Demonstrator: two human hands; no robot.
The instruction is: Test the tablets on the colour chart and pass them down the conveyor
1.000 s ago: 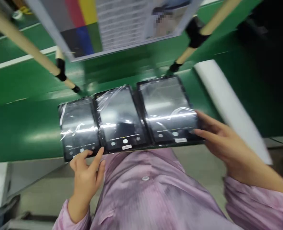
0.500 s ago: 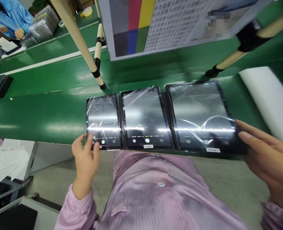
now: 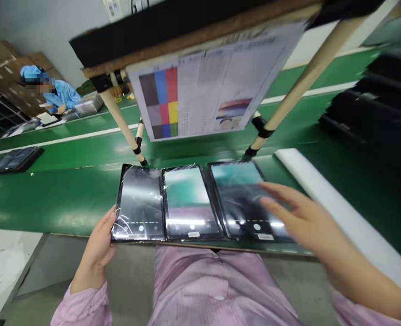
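Three film-covered tablets lie side by side along the near edge of the green bench. My left hand [image 3: 98, 240] grips the left tablet [image 3: 141, 199] by its lower left edge; that tablet is slightly tilted, and its screen shows a row of camera buttons. The middle tablet [image 3: 186, 190] displays a green and pinkish camera picture, with a white label at its bottom. Over the right side of the right tablet [image 3: 237, 203] hovers my right hand [image 3: 298, 217], its fingers stretched out and blurred. Whether those fingertips touch the screen I cannot tell.
A pole frame [image 3: 290, 90] carries a printed colour chart [image 3: 200, 90] behind the tablets. A white foam strip [image 3: 339, 208] lies at the right, with dark stacked trays [image 3: 377, 99] beyond. Another tray [image 3: 13, 159] sits at the left. A person in blue [image 3: 62, 93] works at the far bench.
My view has lifted. The left hand went from over the left tablet's screen to its edge. My right hand moved from the right tablet's edge to over its screen. Colour pictures now appear on two screens.
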